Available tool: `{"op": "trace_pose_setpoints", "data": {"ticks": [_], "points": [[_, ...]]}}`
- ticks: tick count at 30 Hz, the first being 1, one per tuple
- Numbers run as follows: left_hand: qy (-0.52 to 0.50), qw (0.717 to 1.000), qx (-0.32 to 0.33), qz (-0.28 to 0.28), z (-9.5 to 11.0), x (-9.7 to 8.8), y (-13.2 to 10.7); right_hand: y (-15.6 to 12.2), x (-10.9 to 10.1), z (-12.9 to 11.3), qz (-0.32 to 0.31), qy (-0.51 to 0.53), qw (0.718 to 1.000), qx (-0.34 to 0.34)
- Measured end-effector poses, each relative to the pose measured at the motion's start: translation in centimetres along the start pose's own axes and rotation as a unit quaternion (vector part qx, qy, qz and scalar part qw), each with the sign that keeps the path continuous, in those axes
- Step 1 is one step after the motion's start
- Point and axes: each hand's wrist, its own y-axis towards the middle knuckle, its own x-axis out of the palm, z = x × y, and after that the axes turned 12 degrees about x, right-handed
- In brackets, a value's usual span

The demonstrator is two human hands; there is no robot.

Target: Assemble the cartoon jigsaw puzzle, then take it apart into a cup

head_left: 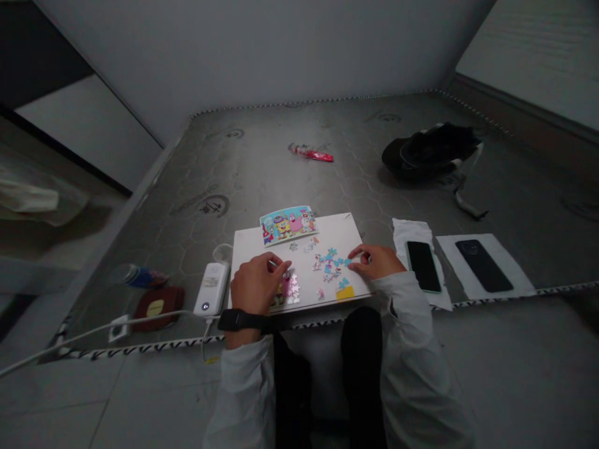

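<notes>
A white board (255,246) carries loose jigsaw pieces (331,265), mostly blue and white, spread over its right half. My left hand (257,282) is over the board's left side, thumb and fingers closed together; what they hold, if anything, is hidden. Under and beside it lies a joined pink and yellow section of the puzzle (291,289), partly covered by the hand. At the right edge, my right hand (378,262) pinches a blue jigsaw piece (347,262) between thumb and fingers. A cartoon picture card (289,226) rests along the board's far edge.
Left of the board are a white power bank (211,290) with a cable, a brown case (158,308) and a blue bottle (143,276). On the right lie two phones (423,267) on white paper. Farther off are a red packet (312,153) and a dark helmet (430,153).
</notes>
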Motion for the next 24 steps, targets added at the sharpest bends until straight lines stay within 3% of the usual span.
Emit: {"op": "trace_pose_setpoints", "data": {"ticks": [9, 17, 24], "points": [[-0.007, 1.0, 0.001, 0.023, -1.5, -0.2, 0.0, -0.1, 0.1, 0.2, 0.003, -0.004, 1.0, 0.005], [-0.005, 0.998, -0.045, 0.039, -3.8, -1.3, -0.2, 0.0, 0.0, 0.2, 0.006, -0.031, 0.999, -0.01], [-0.019, 0.998, -0.044, 0.046, -3.8, -1.6, -0.5, -0.4, -0.5, -0.3, 0.015, -0.032, 0.999, 0.007]]}}
